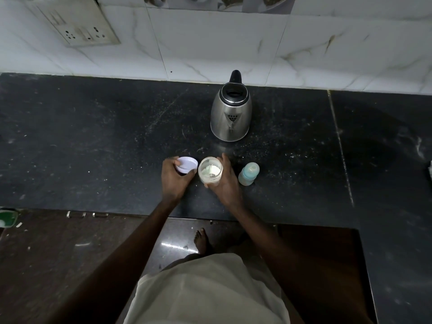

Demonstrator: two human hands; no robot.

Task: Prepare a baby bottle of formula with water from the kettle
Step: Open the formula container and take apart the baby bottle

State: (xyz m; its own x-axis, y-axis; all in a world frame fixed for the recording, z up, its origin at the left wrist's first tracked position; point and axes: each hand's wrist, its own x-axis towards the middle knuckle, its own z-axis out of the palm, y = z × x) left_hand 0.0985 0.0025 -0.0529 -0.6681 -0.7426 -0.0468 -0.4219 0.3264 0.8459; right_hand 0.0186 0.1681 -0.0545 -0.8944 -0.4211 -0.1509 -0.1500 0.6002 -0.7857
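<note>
Fingers [188, 175] of the left hand [174, 180] curl round a white lid [187, 163] and hold it. Right beside the lid, the open jar [210, 170] stands on the dark counter [93, 148], with white powder at the bottom. The right hand [228, 181] wraps round the jar and holds it steady. Just to the right of that hand stands the baby bottle [249, 173]. It is upright, and its top looks like it is on, though that is hard to see from above.

I think the step now is opening the powder jar. Next, the lid needs to be put down so the left hand is free. Then the bottle must be opened, and powder must go in without spilling.

High on the wall, far to the left, is a socket [81, 29]. The kettle [231, 113] stands behind the jar, near the wall, well apart from both hands. Its spout faces the person and its handle is at the back, so a hand has to reach round to grab it. The bottle is close to the right hand and could get knocked over.
</note>
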